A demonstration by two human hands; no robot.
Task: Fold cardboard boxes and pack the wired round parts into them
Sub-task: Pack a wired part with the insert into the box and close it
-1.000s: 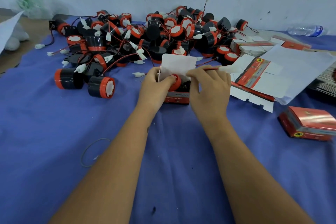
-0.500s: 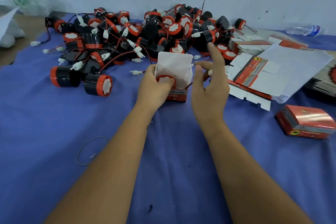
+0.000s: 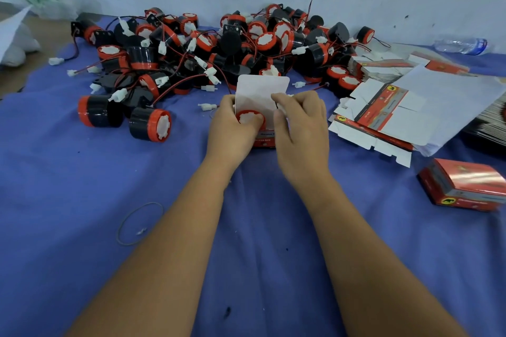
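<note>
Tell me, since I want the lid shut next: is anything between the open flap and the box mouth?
Yes. The right hand is at the mouth of the box, apparently tucking in the wire, and the left hand thumb rests on the round part. The flap stands upright behind.

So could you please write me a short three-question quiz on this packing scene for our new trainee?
1. True or false: the white lid flap of the open box stands upright.
2. Which hand holds the round part in the box? A) left hand B) right hand
3. Fill in: the finished red box lies on the ____ cloth.

Key: 1 true; 2 A; 3 blue.
</note>
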